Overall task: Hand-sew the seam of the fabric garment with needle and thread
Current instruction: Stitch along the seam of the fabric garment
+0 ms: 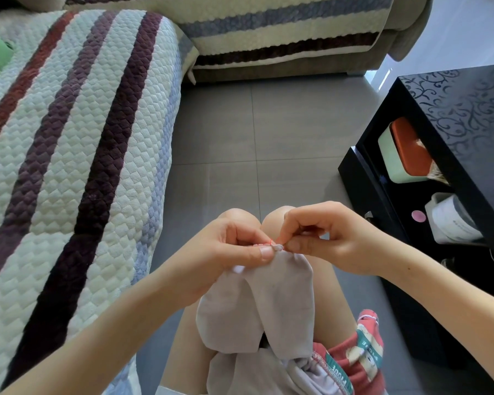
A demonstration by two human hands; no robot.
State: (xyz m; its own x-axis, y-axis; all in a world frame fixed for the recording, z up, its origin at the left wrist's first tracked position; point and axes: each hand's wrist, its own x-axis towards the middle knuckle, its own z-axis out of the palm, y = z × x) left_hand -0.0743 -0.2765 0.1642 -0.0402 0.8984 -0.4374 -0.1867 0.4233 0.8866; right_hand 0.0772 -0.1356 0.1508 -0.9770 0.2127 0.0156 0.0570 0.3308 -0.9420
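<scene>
In shelf: green box, tub | L hand, R hand pinch fabric

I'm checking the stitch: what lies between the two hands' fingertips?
In the head view, a bunched tip of the grey fabric and a short red thread lie between the left hand and right hand.

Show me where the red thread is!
In the head view, the red thread is low in the middle, a short bit between the left hand and the right hand, at the top edge of the grey fabric.
</scene>
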